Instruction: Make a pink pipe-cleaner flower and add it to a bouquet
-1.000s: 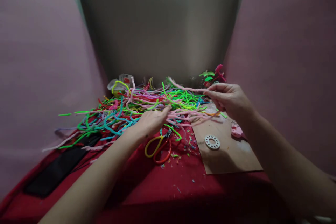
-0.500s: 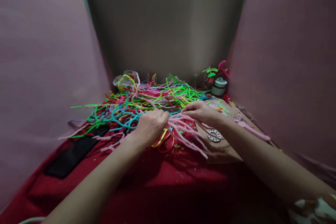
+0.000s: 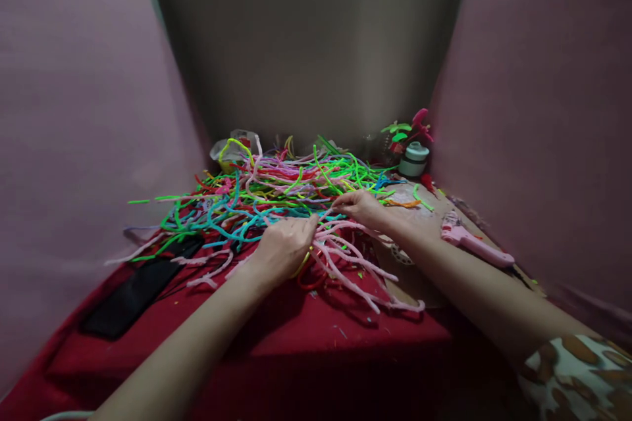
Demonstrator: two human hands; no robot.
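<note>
My left hand (image 3: 287, 247) is closed on one end of a bundle of pink pipe cleaners (image 3: 353, 263), whose loose ends fan out to the right and toward me. Just right of it, my right hand (image 3: 363, 209) pinches a pink strand between thumb and fingers, near the bundle's gathered end. Behind both hands spreads a tangled heap of green, blue, red, yellow and purple pipe cleaners (image 3: 296, 177). Red-handled scissors (image 3: 312, 284) lie partly hidden under the bundle, beside my left hand.
A black phone (image 3: 121, 299) lies on the red cloth (image 3: 316, 335) at left. Brown cardboard (image 3: 419, 293) is at right, with a white ring (image 3: 401, 255) partly covered by my arm. Further right is a pink glue gun (image 3: 476, 247). A pale jar (image 3: 413, 159) stands at the back right.
The pink bundle has swung lower and its ends spread wider. My right hand has shifted slightly left, and my left hand a little down. The right forearm now covers more of the white ring.
</note>
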